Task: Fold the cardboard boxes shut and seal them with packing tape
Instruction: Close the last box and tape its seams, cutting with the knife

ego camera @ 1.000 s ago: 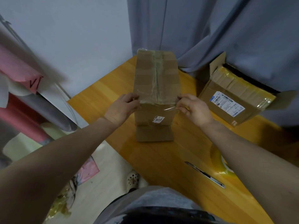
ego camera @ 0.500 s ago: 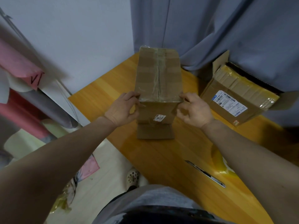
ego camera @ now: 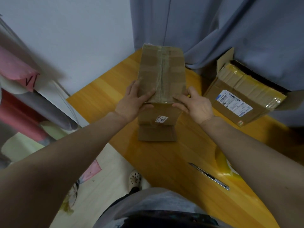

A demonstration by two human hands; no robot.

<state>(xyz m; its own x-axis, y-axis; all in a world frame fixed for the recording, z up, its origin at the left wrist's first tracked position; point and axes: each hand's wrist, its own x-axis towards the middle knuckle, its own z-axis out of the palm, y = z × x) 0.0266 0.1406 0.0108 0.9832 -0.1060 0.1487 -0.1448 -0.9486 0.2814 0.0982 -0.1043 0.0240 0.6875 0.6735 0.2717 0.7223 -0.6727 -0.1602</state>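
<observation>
I find the cardboard box (ego camera: 162, 74) standing on end on the desk (ego camera: 164, 162), toward its far side. Its top face is taped along the centre seam with clear tape that carries over the near edge onto the front face. 1 flap (ego camera: 157, 134) at the foot lies flat on the desk toward me and looks unsealed. The left hand (ego camera: 131, 102) is at the near left corner of the top, fingers straight, forefinger laid on the top face toward the seam, thumb on the front face under the edge. The right hand (ego camera: 195, 104) mirrors it at the near right corner, fingers straight and pressing. Neither hand is curled round anything; both lie flat against the board. I judge the step to be rubbing the tape end down over the edge. The box looks light, its corrugated walls stiff but creased, its taped skin slick. Tall on a narrow base, it should tip readily. I would hold it by the 2 long side walls, palms opposed, never by the loose flap. A second box (ego camera: 243, 99) with a printed label stands apart to the right. A metal cutter (ego camera: 209, 176) lies nearer me, beside what I take to be a yellowish tape roll (ego camera: 227, 171), partly hidden under the right forearm.
</observation>
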